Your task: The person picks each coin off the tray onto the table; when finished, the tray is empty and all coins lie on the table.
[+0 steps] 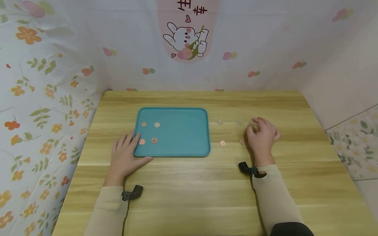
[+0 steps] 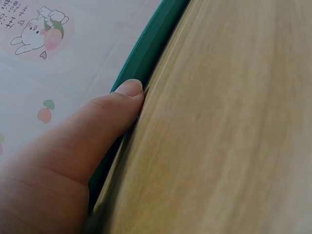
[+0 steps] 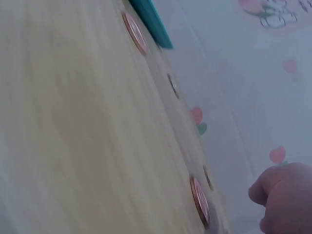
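A blue-green tray [image 1: 183, 132] lies on the table, with several coins in its left half, among them a silvery coin [image 1: 157, 125] and a copper coin [image 1: 142, 141]. My left hand [image 1: 125, 157] rests at its near left corner, index finger over the left rim. The thumb [image 2: 122, 95] touches the front rim. My right hand [image 1: 262, 136] is right of the tray, thumb and index finger bent but apart near a silvery coin [image 1: 254, 123]. That coin is partly hidden. Beside this hand lies a copper-coloured coin [image 1: 242, 142].
Between tray and right hand lie two silvery coins, one nearer the tray [image 1: 220, 122] and another silvery coin [image 1: 239, 122], plus a copper coin [image 1: 222, 143]. The wooden table [image 1: 189, 190] ends at a patterned cloth [image 1: 133, 49] behind and at the left.
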`<state>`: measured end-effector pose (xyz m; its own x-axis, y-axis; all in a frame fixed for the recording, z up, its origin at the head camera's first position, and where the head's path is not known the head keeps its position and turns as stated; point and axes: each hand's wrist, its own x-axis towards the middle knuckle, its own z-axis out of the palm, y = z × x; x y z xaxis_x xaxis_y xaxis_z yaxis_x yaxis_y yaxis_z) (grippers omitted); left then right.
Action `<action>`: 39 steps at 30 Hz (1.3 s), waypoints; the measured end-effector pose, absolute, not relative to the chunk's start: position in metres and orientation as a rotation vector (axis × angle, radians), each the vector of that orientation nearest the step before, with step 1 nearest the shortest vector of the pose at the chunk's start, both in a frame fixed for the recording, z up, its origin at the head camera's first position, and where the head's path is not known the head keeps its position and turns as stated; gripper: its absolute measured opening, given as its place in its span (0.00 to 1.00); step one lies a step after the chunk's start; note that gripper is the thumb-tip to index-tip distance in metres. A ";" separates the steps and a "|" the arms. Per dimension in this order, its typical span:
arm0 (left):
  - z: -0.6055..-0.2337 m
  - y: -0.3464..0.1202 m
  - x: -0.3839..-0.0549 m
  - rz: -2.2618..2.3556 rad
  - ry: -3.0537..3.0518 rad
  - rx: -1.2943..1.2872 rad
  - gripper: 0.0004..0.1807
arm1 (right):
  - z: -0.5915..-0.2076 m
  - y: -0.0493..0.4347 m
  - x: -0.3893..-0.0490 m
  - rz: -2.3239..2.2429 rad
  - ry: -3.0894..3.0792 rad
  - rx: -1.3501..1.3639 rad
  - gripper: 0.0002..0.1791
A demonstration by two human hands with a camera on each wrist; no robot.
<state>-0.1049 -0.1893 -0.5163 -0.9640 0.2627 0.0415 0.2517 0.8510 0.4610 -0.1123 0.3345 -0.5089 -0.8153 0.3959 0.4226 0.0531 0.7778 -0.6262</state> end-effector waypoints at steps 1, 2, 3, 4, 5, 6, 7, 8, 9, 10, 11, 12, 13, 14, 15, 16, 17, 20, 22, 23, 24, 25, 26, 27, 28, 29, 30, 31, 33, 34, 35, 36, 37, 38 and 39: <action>-0.516 -0.189 -0.105 0.742 2.998 0.415 0.64 | -0.509 0.330 -0.113 0.827 -2.399 -0.311 0.16; -0.516 -0.189 -0.105 0.740 2.997 0.413 0.64 | -0.510 0.325 -0.113 0.827 -2.382 -0.282 0.15; -0.516 -0.189 -0.105 0.741 2.996 0.411 0.64 | -0.510 0.320 -0.114 0.833 -2.368 -0.250 0.15; -0.515 -0.189 -0.105 0.744 2.994 0.409 0.64 | -0.510 0.314 -0.114 0.841 -2.355 -0.215 0.15; -0.515 -0.189 -0.105 0.745 2.992 0.405 0.64 | -0.510 0.309 -0.115 0.844 -2.345 -0.176 0.15; -0.514 -0.189 -0.105 0.745 2.989 0.401 0.64 | -0.511 0.303 -0.116 0.844 -2.335 -0.141 0.15; -0.514 -0.189 -0.105 0.744 2.988 0.398 0.64 | -0.511 0.297 -0.117 0.830 -2.331 -0.101 0.15; -0.514 -0.189 -0.105 0.743 2.987 0.394 0.64 | -0.512 0.291 -0.118 0.816 -2.333 -0.055 0.15; -0.513 -0.189 -0.105 0.744 2.988 0.391 0.64 | -0.512 0.284 -0.119 0.805 -2.337 -0.010 0.15; -0.513 -0.188 -0.105 0.748 2.987 0.390 0.64 | -0.513 0.277 -0.119 0.791 -2.346 0.034 0.15; -0.513 -0.188 -0.105 0.750 2.991 0.389 0.64 | -0.514 0.269 -0.119 0.785 -2.354 0.080 0.15; -0.512 -0.188 -0.104 0.753 2.995 0.389 0.63 | -0.515 0.261 -0.120 0.785 -2.363 0.128 0.15; -0.512 -0.188 -0.104 0.754 2.999 0.388 0.63 | -0.515 0.252 -0.119 0.782 -2.380 0.178 0.16; -0.512 -0.188 -0.104 0.758 3.002 0.388 0.63 | -0.515 0.243 -0.119 0.798 -2.392 0.223 0.16; -0.512 -0.188 -0.104 0.760 3.006 0.389 0.63 | -0.516 0.235 -0.119 0.816 -2.401 0.265 0.16; -0.512 -0.188 -0.104 0.762 3.008 0.389 0.63 | -0.516 0.226 -0.118 0.832 -2.408 0.304 0.16; -0.512 -0.189 -0.105 0.759 3.008 0.388 0.63 | -0.517 0.218 -0.117 0.849 -2.415 0.336 0.16; -0.513 -0.189 -0.105 0.753 3.003 0.390 0.63 | -0.517 0.197 -0.114 0.867 -2.444 0.398 0.15; -0.514 -0.189 -0.106 0.748 2.998 0.387 0.64 | -0.518 0.185 -0.113 0.875 -2.458 0.424 0.14; -0.514 -0.188 -0.106 0.745 2.995 0.386 0.64 | -0.518 0.179 -0.112 0.878 -2.467 0.434 0.14; -0.515 -0.188 -0.106 0.742 2.992 0.385 0.64 | -0.518 0.174 -0.111 0.882 -2.475 0.444 0.14; -0.515 -0.189 -0.106 0.740 2.988 0.382 0.64 | -0.518 0.168 -0.111 0.886 -2.478 0.459 0.13; -0.515 -0.189 -0.106 0.737 2.985 0.380 0.64 | -0.518 0.162 -0.111 0.887 -2.482 0.473 0.13; -0.515 -0.189 -0.106 0.736 2.982 0.379 0.64 | -0.517 0.156 -0.110 0.882 -2.487 0.484 0.13; -0.515 -0.190 -0.106 0.736 2.981 0.377 0.64 | -0.517 0.151 -0.110 0.875 -2.492 0.494 0.14; -0.515 -0.190 -0.106 0.734 2.980 0.376 0.64 | -0.515 0.146 -0.110 0.865 -2.498 0.503 0.14; -0.516 -0.190 -0.106 0.735 2.979 0.374 0.64 | -0.515 0.141 -0.109 0.855 -2.497 0.511 0.14; -0.516 -0.190 -0.106 0.735 2.978 0.373 0.64 | -0.514 0.137 -0.109 0.845 -2.501 0.519 0.14; -0.516 -0.190 -0.107 0.736 2.977 0.370 0.64 | -0.513 0.129 -0.108 0.828 -2.523 0.525 0.14; -0.515 -0.190 -0.107 0.738 2.975 0.369 0.64 | -0.513 0.125 -0.107 0.824 -2.533 0.528 0.14; -0.515 -0.190 -0.107 0.738 2.974 0.368 0.64 | -0.512 0.122 -0.107 0.820 -2.543 0.534 0.15; -0.515 -0.190 -0.107 0.738 2.973 0.368 0.64 | -0.512 0.118 -0.106 0.818 -2.554 0.542 0.15; -0.514 -0.190 -0.107 0.736 2.973 0.370 0.64 | -0.512 0.115 -0.106 0.815 -2.571 0.547 0.16; -0.514 -0.190 -0.107 0.736 2.973 0.371 0.64 | -0.512 0.112 -0.106 0.810 -2.584 0.550 0.16; -0.514 -0.190 -0.108 0.734 2.975 0.373 0.64 | -0.512 0.109 -0.106 0.808 -2.591 0.555 0.16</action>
